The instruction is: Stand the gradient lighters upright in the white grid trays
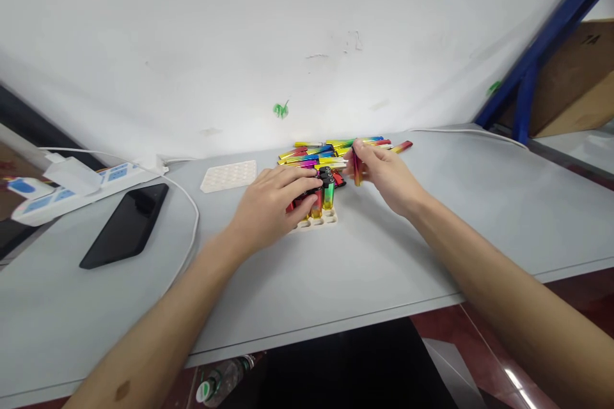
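Note:
Several shiny coloured lighters with black tops stand upright in a white holed tray (330, 217); one is a green-and-gold lighter (329, 193). My left hand (273, 201) lies over this group from the left, its thumb and fingers closed about a red-and-gold lighter (316, 204) at the front. Just to the right, my right hand (381, 169) pinches another red-and-gold lighter (357, 169) upright above the table; its upper end is covered by my fingers. Behind both hands lies a loose pile of slim metallic pieces (302, 156) in yellow, red, blue and green, partly hidden.
A second white holed tray (229, 176) lies left of the pile. Farther left are a black phone (125, 225), a white cable (194, 223) and a power strip (81, 188) with chargers. A white wall (240, 45) stands behind the grey table (359, 268).

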{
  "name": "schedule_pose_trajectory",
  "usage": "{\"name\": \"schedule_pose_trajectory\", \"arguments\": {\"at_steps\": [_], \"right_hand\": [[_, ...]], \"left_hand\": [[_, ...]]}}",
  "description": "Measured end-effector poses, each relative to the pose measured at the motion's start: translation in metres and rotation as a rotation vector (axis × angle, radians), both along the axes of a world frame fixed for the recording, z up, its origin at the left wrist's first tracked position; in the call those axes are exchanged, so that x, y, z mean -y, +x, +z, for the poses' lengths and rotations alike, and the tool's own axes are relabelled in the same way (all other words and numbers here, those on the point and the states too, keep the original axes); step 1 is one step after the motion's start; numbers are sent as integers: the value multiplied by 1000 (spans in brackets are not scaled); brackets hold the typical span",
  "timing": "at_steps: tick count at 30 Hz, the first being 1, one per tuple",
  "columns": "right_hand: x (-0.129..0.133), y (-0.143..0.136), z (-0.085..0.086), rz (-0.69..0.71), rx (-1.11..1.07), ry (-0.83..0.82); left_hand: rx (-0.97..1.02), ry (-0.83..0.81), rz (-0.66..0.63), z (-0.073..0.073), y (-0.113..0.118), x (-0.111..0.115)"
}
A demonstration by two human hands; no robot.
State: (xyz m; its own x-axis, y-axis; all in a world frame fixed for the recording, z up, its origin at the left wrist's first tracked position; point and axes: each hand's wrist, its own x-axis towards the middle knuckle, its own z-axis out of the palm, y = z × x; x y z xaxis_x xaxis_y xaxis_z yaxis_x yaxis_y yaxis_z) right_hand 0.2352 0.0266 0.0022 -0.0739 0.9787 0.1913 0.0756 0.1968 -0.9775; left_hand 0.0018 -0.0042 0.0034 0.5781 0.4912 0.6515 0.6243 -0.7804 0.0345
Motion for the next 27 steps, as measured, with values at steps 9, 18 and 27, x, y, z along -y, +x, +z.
{"name": "schedule_pose_trajectory", "arguments": {"at_steps": [9, 18, 27], "right_hand": [[4, 9, 6, 189, 15, 21], [10, -2, 0, 334, 118, -7], [9, -2, -5, 181, 333, 182]], "left_hand": [[13, 17, -2, 0, 1, 1], [0, 19, 12, -1, 1, 1], [-107, 97, 43, -1, 0, 1]]}}
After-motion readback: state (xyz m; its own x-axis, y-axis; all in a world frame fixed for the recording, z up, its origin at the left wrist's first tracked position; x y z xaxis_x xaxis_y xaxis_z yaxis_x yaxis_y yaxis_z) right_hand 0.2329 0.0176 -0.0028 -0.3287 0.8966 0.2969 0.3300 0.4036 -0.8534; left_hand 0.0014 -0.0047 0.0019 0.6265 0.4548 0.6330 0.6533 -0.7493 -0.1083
